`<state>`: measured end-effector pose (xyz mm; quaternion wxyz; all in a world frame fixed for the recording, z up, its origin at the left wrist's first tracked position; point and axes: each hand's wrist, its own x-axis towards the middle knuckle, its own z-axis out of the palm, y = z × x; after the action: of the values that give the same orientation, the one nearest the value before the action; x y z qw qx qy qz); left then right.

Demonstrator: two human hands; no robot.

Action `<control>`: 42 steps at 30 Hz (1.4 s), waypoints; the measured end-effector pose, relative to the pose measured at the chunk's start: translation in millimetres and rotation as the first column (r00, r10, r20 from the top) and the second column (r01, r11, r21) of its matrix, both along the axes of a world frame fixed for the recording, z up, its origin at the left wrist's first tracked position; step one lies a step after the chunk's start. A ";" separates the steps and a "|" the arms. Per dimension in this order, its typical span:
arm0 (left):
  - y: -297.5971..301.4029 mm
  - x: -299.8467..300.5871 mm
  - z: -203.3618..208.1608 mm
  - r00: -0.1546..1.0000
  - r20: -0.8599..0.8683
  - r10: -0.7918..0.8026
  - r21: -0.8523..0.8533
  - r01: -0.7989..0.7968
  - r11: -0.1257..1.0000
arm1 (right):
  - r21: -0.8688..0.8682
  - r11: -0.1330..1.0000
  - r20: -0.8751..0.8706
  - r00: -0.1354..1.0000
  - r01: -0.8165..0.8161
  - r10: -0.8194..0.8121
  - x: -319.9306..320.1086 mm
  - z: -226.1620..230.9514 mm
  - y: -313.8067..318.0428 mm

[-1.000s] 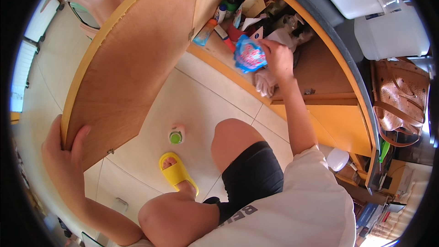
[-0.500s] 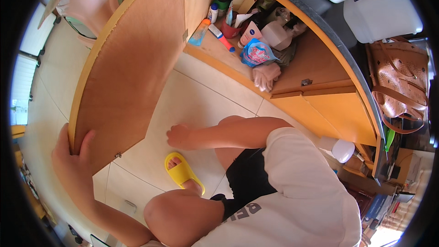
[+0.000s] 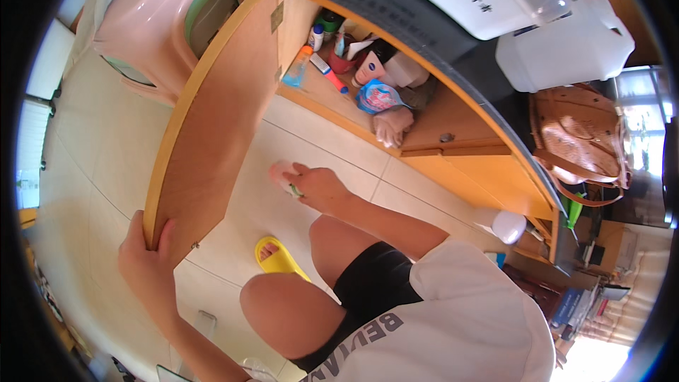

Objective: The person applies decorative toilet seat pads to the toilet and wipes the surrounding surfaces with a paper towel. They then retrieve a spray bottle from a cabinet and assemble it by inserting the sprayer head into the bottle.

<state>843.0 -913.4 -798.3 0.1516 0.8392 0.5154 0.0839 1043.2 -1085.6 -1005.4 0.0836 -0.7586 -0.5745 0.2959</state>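
My left hand grips the lower free edge of the open wooden cabinet door, thumb on its inner face. Over the tiled floor, in front of the cabinet, my right hand is closed round a small pink-and-white object with a green part; blur hides its exact kind. Inside the cabinet a blue packet lies at the front edge. Beside it sit a pink tube, crumpled pinkish gloves, and a red-and-white tube.
Above the cabinet is a dark countertop with a white plastic jug and a brown handbag. A glossy pink bin-like container stands behind the door. My yellow slipper is on the floor between my hands.
My right hand has risen toward the cabinet, and the pink-and-white object now shows in it. The door has swung somewhat toward closed, my left hand moving with it. The whole view has shifted.
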 end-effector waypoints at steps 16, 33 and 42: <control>-144.6 34.6 -10.7 0.945 0.286 0.160 -0.522 0.013 0.853 | -0.210 0.873 -0.006 0.892 0.440 -0.451 5.7 269.6 -217.3; -220.0 267.3 -1.2 0.771 0.065 0.633 -0.877 0.347 -0.332 | -0.204 0.450 0.013 0.462 0.869 -0.887 -24.6 447.2 -490.7; -360.7 162.8 174.7 0.438 0.289 -0.851 -0.737 0.670 0.095 | -0.064 0.290 -0.006 0.290 0.955 -0.957 12.4 568.2 -564.3</control>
<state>1005.8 -1274.2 -623.6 0.4587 0.8263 -0.0064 -0.3268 1055.7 -1649.9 -437.2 0.2372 -0.9467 -0.0006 0.2179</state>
